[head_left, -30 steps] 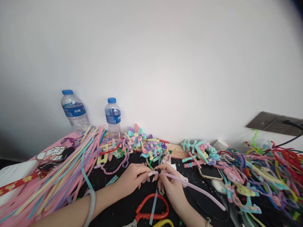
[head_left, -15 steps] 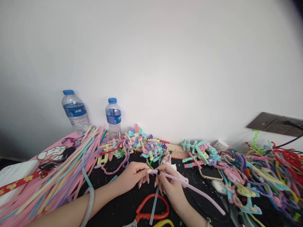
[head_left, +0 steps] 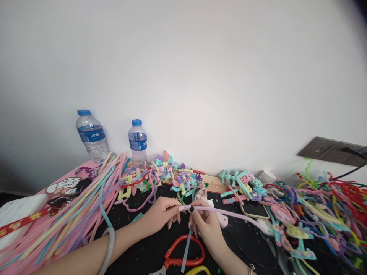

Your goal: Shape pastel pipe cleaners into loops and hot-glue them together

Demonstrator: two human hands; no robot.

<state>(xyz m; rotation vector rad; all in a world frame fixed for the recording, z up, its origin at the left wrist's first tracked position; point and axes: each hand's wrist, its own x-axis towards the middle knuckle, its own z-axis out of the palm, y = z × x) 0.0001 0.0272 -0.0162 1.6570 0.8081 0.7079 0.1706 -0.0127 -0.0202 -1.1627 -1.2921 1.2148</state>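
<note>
A pale lilac pipe cleaner (head_left: 237,215) runs between my hands and reaches out to the right. My left hand (head_left: 163,215) pinches its left end between thumb and forefinger. Close beside it, my right hand (head_left: 207,227) grips the same pipe cleaner with thumb and fingers. Below the hands lie red-handled scissors (head_left: 197,262), with a translucent bluish stick (head_left: 186,252) across the handle loop. A yellow handle (head_left: 197,270) shows at the bottom edge. Just behind my right hand is a pale pink tool (head_left: 222,220), partly hidden.
Loose pastel pipe cleaners (head_left: 83,206) fan out at left. Two water bottles (head_left: 92,137) stand against the wall. Bent pipe-cleaner flowers (head_left: 165,163) and shapes line the back; a phone (head_left: 255,210) and a tangled heap (head_left: 323,214) lie at right.
The free right end of the lilac pipe cleaner has swung upward and away, now lying flatter. Both hands keep nearly the same place and hold.
</note>
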